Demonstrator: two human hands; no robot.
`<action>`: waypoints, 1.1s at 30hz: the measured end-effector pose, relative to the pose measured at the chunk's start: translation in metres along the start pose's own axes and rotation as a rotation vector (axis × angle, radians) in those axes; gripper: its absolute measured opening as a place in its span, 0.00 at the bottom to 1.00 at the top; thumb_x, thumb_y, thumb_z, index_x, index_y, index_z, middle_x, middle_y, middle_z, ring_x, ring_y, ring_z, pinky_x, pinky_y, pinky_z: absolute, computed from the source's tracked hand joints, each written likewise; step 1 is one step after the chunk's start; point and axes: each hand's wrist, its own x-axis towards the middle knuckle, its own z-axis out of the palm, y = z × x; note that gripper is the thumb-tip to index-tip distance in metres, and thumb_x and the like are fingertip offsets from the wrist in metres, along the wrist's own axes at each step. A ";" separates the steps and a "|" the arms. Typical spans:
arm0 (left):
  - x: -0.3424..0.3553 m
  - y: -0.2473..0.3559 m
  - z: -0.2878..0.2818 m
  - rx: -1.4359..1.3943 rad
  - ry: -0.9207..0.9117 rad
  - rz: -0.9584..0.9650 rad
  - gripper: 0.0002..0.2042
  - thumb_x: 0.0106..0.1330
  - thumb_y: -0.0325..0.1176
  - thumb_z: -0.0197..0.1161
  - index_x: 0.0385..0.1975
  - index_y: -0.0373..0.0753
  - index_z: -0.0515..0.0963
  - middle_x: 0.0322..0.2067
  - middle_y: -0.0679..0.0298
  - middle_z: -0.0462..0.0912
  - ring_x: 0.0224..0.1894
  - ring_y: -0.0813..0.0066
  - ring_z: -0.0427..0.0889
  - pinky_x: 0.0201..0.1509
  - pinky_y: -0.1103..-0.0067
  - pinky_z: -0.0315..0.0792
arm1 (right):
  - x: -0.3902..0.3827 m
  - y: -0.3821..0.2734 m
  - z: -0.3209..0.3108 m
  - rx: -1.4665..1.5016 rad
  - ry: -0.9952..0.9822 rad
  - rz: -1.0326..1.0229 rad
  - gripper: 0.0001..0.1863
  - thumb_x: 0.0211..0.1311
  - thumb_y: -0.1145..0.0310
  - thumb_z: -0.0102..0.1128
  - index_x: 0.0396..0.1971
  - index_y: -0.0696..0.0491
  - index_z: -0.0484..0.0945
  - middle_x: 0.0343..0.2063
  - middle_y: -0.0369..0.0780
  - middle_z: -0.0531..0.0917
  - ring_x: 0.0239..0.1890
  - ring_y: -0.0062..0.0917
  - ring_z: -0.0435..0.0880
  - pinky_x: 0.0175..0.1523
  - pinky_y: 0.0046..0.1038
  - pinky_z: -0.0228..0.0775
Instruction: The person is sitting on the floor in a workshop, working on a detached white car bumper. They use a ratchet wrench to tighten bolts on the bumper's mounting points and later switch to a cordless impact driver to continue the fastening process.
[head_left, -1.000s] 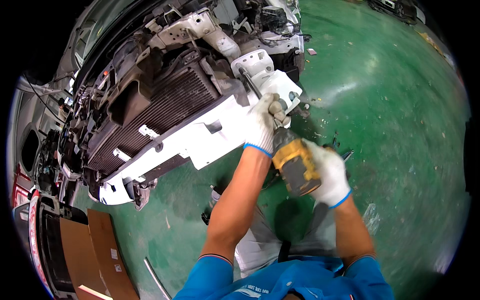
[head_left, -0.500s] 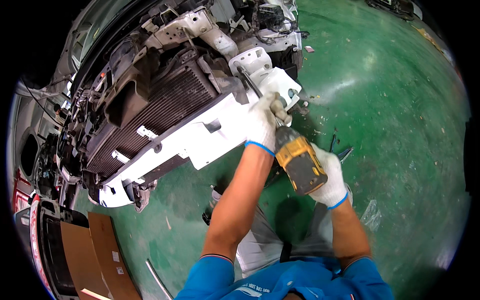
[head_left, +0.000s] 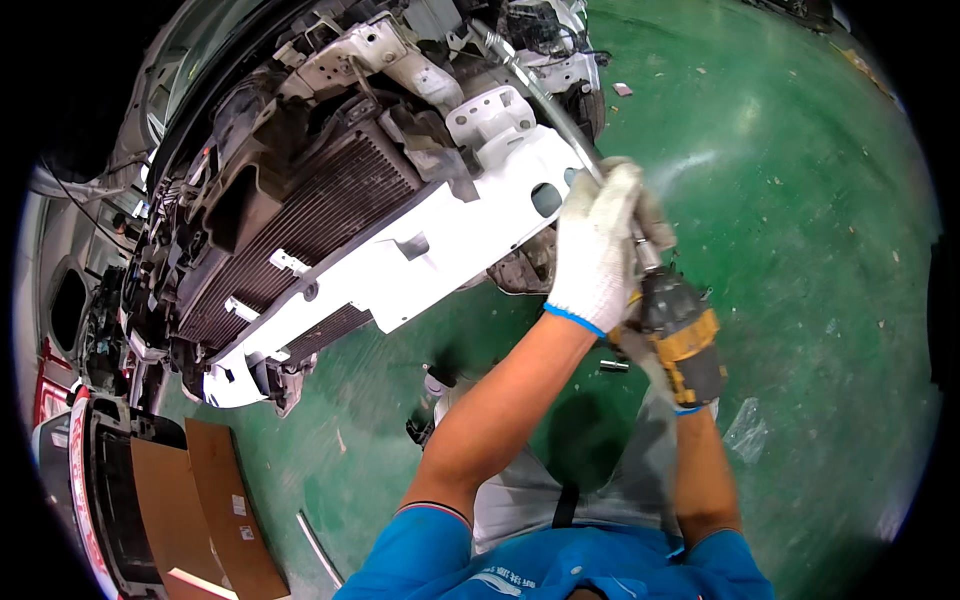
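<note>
My left hand (head_left: 598, 245), in a white knit glove with a blue cuff, is closed around a long silver extension bar (head_left: 545, 105). The bar slants up and left, its far end over the front of a stripped car. Below that hand, a short shiny shaft lines up with the nose of a yellow-and-black cordless power driver (head_left: 682, 340); the glove hides the join. My right hand (head_left: 640, 352), also gloved, grips the driver from beneath, mostly hidden behind it. Just left of my left hand lies the right end of the white bumper beam (head_left: 450, 240).
Behind the beam sits a dark radiator (head_left: 310, 220) with ducts and brackets around it. A small metal cylinder (head_left: 614, 366) and a clear plastic scrap (head_left: 745, 430) lie on the green floor (head_left: 820, 330). An opened cardboard box (head_left: 205, 500) stands at lower left.
Both hands have moved right, away from the beam's end. Much more of the extension bar shows now, and it hangs above the beam. The driver has moved right with my right hand.
</note>
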 end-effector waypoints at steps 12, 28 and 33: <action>-0.022 -0.176 0.025 -0.032 -0.528 -0.241 0.15 0.70 0.36 0.65 0.48 0.32 0.77 0.37 0.64 0.82 0.39 0.80 0.78 0.46 0.80 0.74 | -0.221 0.151 -0.057 1.386 0.137 0.934 0.39 0.46 0.64 0.75 0.61 0.60 0.70 0.29 0.42 0.82 0.35 0.32 0.83 0.46 0.36 0.78; -0.047 -0.284 -0.129 0.257 -0.115 -0.750 0.19 0.73 0.41 0.66 0.51 0.31 0.76 0.43 0.53 0.85 0.45 0.64 0.86 0.48 0.68 0.81 | -0.349 0.041 0.062 1.769 0.084 1.539 0.29 0.54 0.77 0.56 0.60 0.61 0.73 0.38 0.44 0.84 0.42 0.33 0.84 0.52 0.35 0.79; -0.048 -0.272 -0.141 0.326 -0.096 -0.774 0.21 0.74 0.43 0.65 0.54 0.30 0.74 0.43 0.52 0.85 0.45 0.63 0.86 0.52 0.66 0.80 | -0.343 0.029 0.075 1.819 0.035 1.410 0.31 0.52 0.78 0.55 0.61 0.61 0.74 0.37 0.44 0.84 0.42 0.32 0.84 0.51 0.35 0.78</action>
